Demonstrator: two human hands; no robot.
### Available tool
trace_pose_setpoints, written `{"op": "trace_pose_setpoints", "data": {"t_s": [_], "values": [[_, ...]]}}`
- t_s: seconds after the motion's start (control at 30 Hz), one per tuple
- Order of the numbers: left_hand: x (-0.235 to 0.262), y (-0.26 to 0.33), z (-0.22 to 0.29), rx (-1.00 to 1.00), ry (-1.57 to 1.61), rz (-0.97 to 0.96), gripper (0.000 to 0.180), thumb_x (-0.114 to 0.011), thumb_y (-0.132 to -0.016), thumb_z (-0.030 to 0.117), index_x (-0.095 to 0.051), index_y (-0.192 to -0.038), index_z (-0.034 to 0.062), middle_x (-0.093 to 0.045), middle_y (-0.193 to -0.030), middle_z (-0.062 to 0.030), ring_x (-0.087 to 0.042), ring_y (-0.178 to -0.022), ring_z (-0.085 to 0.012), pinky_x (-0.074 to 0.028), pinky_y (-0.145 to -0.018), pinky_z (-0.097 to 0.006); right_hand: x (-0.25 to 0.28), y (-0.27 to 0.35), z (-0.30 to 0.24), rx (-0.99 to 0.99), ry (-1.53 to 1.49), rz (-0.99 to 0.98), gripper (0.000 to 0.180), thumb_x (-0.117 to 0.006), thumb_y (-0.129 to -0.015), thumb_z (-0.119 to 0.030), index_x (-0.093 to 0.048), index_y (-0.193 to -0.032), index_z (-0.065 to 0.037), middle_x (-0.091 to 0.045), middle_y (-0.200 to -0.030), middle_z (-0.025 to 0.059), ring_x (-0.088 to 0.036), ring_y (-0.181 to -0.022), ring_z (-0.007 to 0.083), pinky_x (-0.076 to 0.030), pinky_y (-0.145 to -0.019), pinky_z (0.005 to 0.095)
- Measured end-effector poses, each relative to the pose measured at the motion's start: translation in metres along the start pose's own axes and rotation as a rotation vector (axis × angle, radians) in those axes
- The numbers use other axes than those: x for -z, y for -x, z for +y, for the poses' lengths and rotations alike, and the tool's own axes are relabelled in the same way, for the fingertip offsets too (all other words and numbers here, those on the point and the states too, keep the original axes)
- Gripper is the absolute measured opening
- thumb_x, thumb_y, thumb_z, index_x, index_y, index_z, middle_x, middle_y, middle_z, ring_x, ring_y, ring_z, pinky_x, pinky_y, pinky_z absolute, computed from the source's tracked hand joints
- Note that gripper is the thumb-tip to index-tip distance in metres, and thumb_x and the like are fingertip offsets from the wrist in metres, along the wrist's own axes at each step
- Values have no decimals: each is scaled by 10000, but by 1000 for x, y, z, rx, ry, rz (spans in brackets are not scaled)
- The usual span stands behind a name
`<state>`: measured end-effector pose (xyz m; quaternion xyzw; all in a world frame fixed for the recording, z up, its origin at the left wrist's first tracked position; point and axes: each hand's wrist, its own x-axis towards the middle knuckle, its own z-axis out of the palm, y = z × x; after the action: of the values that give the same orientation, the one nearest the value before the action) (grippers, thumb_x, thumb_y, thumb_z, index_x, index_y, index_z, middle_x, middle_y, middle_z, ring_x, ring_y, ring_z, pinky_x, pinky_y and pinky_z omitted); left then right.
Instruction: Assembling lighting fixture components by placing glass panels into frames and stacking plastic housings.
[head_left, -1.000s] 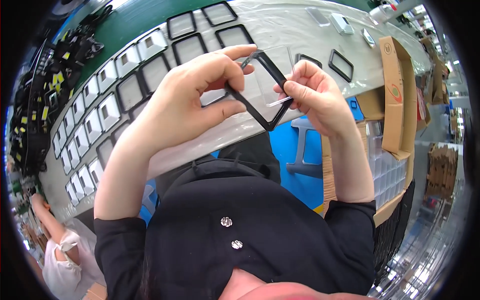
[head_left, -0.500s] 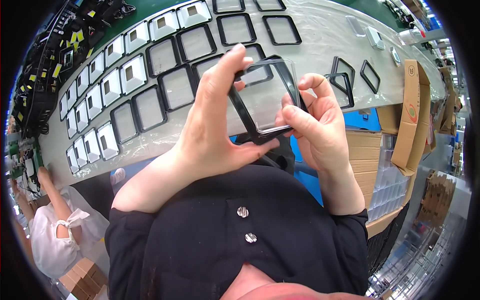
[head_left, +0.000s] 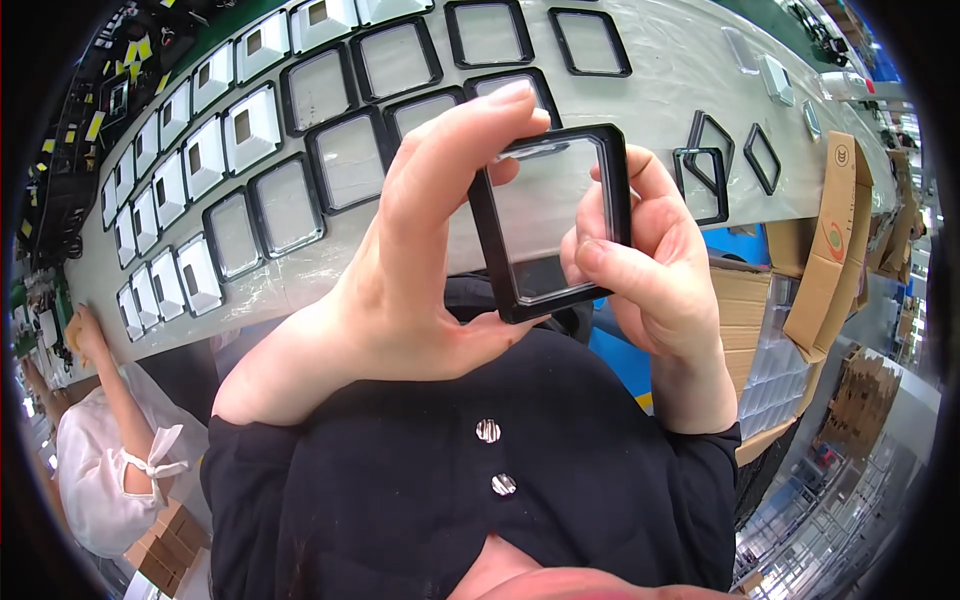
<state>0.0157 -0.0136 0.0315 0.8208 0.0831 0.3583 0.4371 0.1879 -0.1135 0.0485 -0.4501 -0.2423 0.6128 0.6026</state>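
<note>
Between my hands, above the near edge of the table, is a black rectangular frame (head_left: 618, 190) with a clear pane (head_left: 545, 215) inside its border. My left hand (head_left: 415, 240) spans its left side, fingertips at the upper corner and thumb under the lower corner. My right hand (head_left: 655, 265) grips the right edge, thumb in front and fingers bent behind, partly seen through the pane. Whether the pane sits fully flush all round cannot be made out. Beyond my hands lie more black frames with clear panes (head_left: 352, 165) in rows.
White housings with square openings (head_left: 250, 130) line the table's left part. Loose black frames (head_left: 765, 160) lie on the right, beyond an open cardboard box (head_left: 830, 240) with clear panes (head_left: 780, 375) packed in it. Another person's arm (head_left: 125, 410) reaches the table at far left.
The held frame has turned to face me more squarely and shifted slightly right. The pane, which stuck out past its upper edge, now appears within the border. Both hands keep hold.
</note>
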Motion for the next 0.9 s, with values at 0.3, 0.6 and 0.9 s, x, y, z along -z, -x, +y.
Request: {"op": "trace_pose_setpoints", "data": {"t_s": [0.3, 0.6, 0.9], "values": [[-4, 4, -6, -28, -27, -8, 1028, -837, -596, 23, -244, -1437, 8, -420, -1358, -211, -475, -1262, -284, -409, -1032, -333, -1, 0, 2, 65, 61, -4, 559, -647, -788, 0, -392, -1284, -41, -567, -879, 60, -593, -743, 163, -470, -713, 258], [-2, 2, -2, 4, -24, -11, 965, -825, -593, 24, -294, -1394, -57, -442, -1348, -200, -485, -1267, -245, -392, -1060, -302, 4, -2, 0, 79, 81, -39, 528, -667, -858, -47, -390, -1306, -28, -600, -859, 87, -600, -762, 138, -494, -669, 246], [-9, 6, -4, -32, -10, -31, 1025, -810, -609, 22, -217, -1443, -28, -404, -1379, -211, -460, -1287, -280, -382, -1068, -326, 5, -1, 0, 114, 108, 16, 518, -685, -838, -15, -403, -1273, -23, -610, -835, 48, -605, -719, 104, -487, -664, 216]]}}
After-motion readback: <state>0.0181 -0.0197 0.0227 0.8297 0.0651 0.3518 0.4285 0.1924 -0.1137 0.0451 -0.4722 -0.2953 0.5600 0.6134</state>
